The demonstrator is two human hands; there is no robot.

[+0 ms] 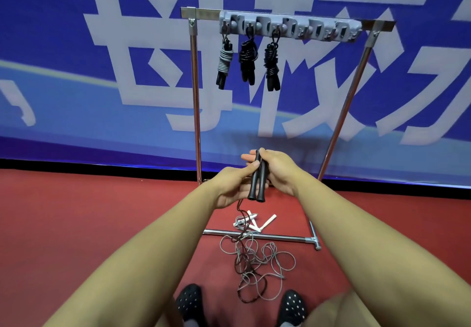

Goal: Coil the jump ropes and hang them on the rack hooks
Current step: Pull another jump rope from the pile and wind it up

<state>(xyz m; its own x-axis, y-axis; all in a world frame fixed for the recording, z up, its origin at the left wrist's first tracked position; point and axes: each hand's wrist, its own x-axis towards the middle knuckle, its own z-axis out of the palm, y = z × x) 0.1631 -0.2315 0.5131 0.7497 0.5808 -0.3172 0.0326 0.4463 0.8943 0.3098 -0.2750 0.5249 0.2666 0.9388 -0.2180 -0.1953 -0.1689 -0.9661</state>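
Both hands met in front of the rack (pixel 195 102). Right hand (pixel 276 168) curled round the upper part of a pair of black handles (pixel 258 181) held side by side, upright; left hand (pixel 233 186) pinched them lower down, thumb on top. Dark cord (pixel 240 263) trailed from the handles to the red floor (pixel 102 224), tangled there with a grey rope (pixel 277 260) with white handles (pixel 267 222). Three coiled ropes (pixel 246 61) hung from the grey hook strip (pixel 290 29), at its left end.
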